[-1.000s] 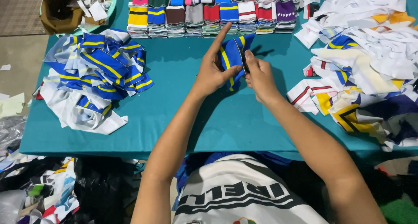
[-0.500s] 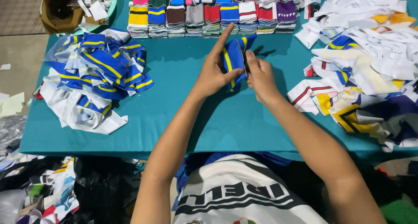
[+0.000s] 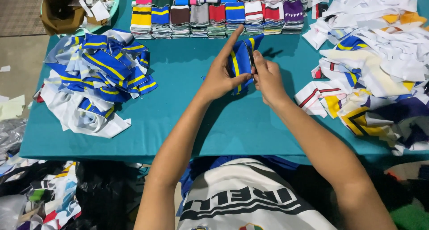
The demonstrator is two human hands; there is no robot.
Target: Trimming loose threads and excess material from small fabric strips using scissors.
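Nearest the camera, the person's torso in a white and black shirt [image 3: 250, 203] is sitting against the front edge of the teal worktop [image 3: 178, 118], and both bare forearms are reaching forward over it. To the lower left, off the worktop, loose fabric scraps [image 3: 49, 198] are lying beside a dark bag.

Mid-worktop, the left hand [image 3: 221, 75] is closing around a small blue cloth piece with a yellow stripe [image 3: 241, 60], thumb in front and index finger stretching straight up past its top edge. The right hand [image 3: 268, 78] is pinching the same piece from its right side, fingers pressed together on the fabric. The piece is being held up just above the worktop surface, between the two hands.

Left of the hands, a heap of blue and yellow striped pieces mixed with white ones [image 3: 96, 73] is lying well apart. On the right, a larger heap of mostly white pieces [image 3: 380, 64] is spreading toward the edge.

Along the far edge, a row of neatly stacked folded pieces in many colours [image 3: 219, 15] is standing, and at the far left corner a brown bag [image 3: 67, 11] is sitting.
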